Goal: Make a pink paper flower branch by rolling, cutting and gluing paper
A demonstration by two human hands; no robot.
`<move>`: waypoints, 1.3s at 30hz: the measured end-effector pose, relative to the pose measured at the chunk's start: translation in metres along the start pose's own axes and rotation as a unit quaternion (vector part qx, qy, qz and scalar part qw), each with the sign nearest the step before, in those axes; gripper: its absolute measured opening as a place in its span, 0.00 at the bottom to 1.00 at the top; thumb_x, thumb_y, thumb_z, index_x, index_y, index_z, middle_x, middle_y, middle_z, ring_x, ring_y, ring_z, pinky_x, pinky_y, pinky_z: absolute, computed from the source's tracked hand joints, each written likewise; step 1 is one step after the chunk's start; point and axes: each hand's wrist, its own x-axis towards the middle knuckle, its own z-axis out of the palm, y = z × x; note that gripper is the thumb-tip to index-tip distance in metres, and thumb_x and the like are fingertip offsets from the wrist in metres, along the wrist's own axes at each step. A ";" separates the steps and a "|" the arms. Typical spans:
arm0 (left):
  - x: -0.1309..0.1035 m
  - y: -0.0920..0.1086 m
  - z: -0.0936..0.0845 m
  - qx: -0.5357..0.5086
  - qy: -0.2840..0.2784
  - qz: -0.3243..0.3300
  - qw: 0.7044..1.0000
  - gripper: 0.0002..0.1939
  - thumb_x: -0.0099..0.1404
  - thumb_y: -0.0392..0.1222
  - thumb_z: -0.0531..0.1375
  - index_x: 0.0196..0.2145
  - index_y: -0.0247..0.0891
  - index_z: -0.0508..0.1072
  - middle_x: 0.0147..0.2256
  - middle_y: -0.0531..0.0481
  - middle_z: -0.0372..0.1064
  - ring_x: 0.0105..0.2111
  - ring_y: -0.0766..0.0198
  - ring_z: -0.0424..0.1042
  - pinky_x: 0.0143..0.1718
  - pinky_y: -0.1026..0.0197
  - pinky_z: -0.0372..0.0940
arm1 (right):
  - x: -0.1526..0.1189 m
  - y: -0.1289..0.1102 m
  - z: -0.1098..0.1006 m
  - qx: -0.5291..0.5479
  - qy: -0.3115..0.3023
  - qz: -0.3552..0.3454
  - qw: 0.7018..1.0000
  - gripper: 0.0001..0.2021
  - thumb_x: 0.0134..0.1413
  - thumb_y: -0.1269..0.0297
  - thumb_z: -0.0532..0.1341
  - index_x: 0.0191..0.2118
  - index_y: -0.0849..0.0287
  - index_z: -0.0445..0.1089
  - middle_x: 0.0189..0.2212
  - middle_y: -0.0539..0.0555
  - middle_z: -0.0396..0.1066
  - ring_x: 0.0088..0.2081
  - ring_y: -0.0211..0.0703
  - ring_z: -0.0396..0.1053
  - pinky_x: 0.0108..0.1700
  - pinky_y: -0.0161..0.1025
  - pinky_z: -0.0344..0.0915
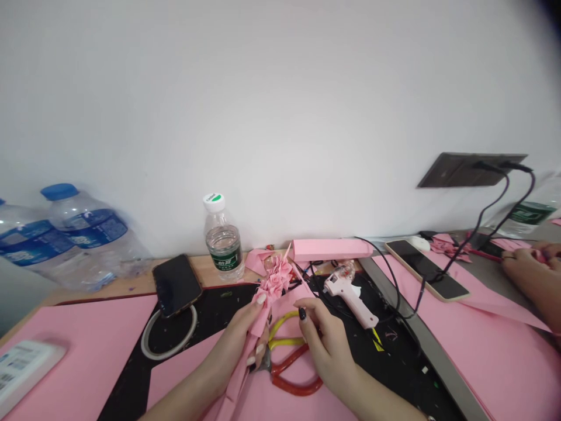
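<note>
My left hand (245,330) is wrapped round a folded pink paper bouquet (274,282), its ruffled flowers pointing up and away and its long wrapped stem running down toward me. To the right, my right hand (322,336) is held with bent fingers, thumb and index fingertips near each other; whether anything small lies between them cannot be made out. Between the hands, scissors (295,368) with yellow and red handles lie on pink paper (263,397). A pink glue gun (352,299) rests on the black mat beyond my right hand.
Two phones (177,285) (427,270), a tape ring (169,332) and a small water bottle (224,240) stand or lie around. Large bottles (94,228) are at left, a white box (26,374) nearer. Cables hang from a wall socket (471,169). Another person's hands (532,269) are at far right.
</note>
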 end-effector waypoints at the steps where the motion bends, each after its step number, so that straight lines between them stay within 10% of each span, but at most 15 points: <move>1: 0.000 0.000 0.000 -0.003 -0.002 -0.002 1.000 0.29 0.58 0.66 0.55 0.18 0.37 0.62 0.09 0.59 0.55 0.06 0.75 0.48 0.08 0.71 0.50 | 0.000 0.000 0.000 0.001 0.001 0.007 1.000 0.09 0.62 0.66 0.48 0.35 0.60 0.63 0.19 0.45 0.56 0.20 0.35 0.54 0.23 0.33 0.51; 10: -0.009 0.012 0.005 -0.018 -0.052 -0.025 0.998 0.19 0.59 0.58 0.60 0.30 0.39 0.63 0.19 0.61 0.58 0.12 0.77 0.49 0.12 0.73 0.50 | -0.001 0.006 0.002 0.028 -0.005 0.053 0.998 0.16 0.63 0.60 0.47 0.23 0.55 0.50 0.17 0.43 0.49 0.19 0.34 0.49 0.22 0.34 0.46; 17: -0.020 0.058 0.032 0.016 -0.065 0.041 0.997 0.12 0.62 0.46 0.60 0.28 0.38 0.62 0.23 0.59 0.61 0.14 0.78 0.53 0.15 0.72 0.52 | 0.002 -0.009 0.000 0.183 -0.045 0.082 0.979 0.19 0.64 0.51 0.48 0.24 0.57 0.55 0.17 0.45 0.55 0.20 0.34 0.52 0.25 0.34 0.50; 24: 0.003 0.098 0.068 0.055 -0.037 0.169 0.983 0.10 0.64 0.41 0.57 0.27 0.38 0.60 0.21 0.60 0.57 0.15 0.75 0.56 0.17 0.71 0.56 | -0.018 -0.051 0.019 0.465 -0.227 0.204 0.831 0.21 0.50 0.48 0.63 0.40 0.60 0.64 0.29 0.51 0.68 0.29 0.39 0.68 0.33 0.37 0.63; 28: 0.011 0.101 0.082 0.064 -0.031 0.222 0.972 0.10 0.67 0.41 0.53 0.28 0.39 0.58 0.22 0.60 0.57 0.16 0.74 0.59 0.20 0.70 0.59 | -0.025 -0.064 0.025 0.538 -0.159 0.277 0.780 0.20 0.49 0.47 0.64 0.33 0.58 0.61 0.17 0.44 0.63 0.16 0.33 0.61 0.22 0.33 0.62; 32: 0.006 0.097 0.083 0.083 -0.058 0.222 0.970 0.08 0.68 0.43 0.52 0.32 0.38 0.63 0.24 0.58 0.61 0.20 0.71 0.65 0.25 0.66 0.64 | -0.020 -0.066 0.007 0.524 -0.120 0.334 0.774 0.21 0.50 0.46 0.62 0.27 0.56 0.54 0.14 0.38 0.53 0.11 0.25 0.43 0.11 0.25 0.51; 39: -0.017 0.091 0.068 0.110 -0.097 0.192 0.970 0.12 0.66 0.48 0.58 0.41 0.37 0.70 0.34 0.50 0.69 0.36 0.63 0.70 0.39 0.60 0.67 | -0.009 -0.047 -0.045 0.496 -0.259 0.286 0.778 0.19 0.56 0.47 0.58 0.27 0.58 0.61 0.09 0.37 0.48 0.10 0.27 0.44 0.13 0.26 0.55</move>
